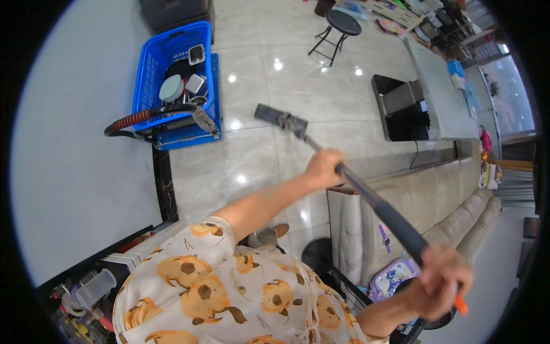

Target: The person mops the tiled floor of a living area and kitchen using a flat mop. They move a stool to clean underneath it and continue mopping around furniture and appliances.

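A long dark pole runs slantwise across the middle, from a flat dark mop head over the tiled floor to an orange tip at lower right. My left hand grips its thinner part, not far from the head. Around the thick grey handle, near the orange end, my right hand is closed; it looks slightly blurred. Whether the mop head touches the floor, I cannot tell.
A blue plastic basket of containers stands on a blue trolley at upper left. A black stool stands at the top. The beige sofa and a low table lie right; a purple bag is near my right hand.
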`<control>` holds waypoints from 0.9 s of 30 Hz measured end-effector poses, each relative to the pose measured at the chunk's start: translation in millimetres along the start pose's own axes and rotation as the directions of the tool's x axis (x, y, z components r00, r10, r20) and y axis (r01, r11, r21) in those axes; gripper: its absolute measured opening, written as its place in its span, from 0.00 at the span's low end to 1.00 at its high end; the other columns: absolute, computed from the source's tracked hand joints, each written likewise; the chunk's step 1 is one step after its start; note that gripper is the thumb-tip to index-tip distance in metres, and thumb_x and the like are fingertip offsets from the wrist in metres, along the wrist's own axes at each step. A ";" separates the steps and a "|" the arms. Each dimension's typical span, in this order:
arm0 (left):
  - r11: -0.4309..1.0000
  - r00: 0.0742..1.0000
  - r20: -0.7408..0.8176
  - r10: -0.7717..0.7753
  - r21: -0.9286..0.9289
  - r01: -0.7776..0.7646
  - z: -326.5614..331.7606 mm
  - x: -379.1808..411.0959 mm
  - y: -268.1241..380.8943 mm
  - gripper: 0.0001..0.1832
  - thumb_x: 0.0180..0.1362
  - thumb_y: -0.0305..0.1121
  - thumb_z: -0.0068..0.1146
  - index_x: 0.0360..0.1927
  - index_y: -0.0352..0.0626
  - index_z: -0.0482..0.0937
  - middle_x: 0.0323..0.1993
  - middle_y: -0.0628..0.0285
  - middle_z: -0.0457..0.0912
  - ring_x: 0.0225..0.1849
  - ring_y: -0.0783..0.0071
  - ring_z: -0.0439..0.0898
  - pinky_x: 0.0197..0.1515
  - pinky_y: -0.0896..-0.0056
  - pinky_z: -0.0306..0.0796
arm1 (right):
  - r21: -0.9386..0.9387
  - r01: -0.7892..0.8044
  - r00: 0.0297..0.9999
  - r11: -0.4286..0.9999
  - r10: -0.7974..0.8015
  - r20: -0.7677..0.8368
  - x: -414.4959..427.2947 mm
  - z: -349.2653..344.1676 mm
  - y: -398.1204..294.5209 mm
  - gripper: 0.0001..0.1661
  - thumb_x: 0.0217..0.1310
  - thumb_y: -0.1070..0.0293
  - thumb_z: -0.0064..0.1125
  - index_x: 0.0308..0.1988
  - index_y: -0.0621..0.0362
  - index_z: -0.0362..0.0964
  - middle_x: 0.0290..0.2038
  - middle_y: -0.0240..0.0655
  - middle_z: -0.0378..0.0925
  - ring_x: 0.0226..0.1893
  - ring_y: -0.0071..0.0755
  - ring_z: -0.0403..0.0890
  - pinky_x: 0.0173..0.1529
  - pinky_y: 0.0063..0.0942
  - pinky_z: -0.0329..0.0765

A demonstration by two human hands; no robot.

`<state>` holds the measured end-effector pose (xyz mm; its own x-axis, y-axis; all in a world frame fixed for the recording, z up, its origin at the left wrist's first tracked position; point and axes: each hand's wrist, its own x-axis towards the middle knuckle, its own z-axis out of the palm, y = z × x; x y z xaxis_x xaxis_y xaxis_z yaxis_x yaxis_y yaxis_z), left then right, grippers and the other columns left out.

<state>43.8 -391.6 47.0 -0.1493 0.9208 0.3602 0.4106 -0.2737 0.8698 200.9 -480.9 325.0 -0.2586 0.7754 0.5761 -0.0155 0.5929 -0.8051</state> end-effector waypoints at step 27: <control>0.953 0.979 0.148 0.141 -0.287 -0.094 -32.2 -1.2 49.5 0.24 0.42 0.29 0.67 0.46 0.45 0.76 0.49 0.52 0.75 0.52 0.56 0.74 0.54 0.63 0.67 | -0.424 -0.308 0.892 0.852 0.414 0.183 -22.2 -7.3 82.7 0.51 0.40 0.68 0.71 0.63 0.62 0.53 0.61 0.49 0.60 0.62 0.52 0.61 0.64 0.42 0.60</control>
<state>35.3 -415.2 100.5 0.0444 0.9040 0.4251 0.1471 -0.4268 0.8923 212.4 -447.5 246.6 -0.4138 0.8971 0.1550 0.4763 0.3584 -0.8029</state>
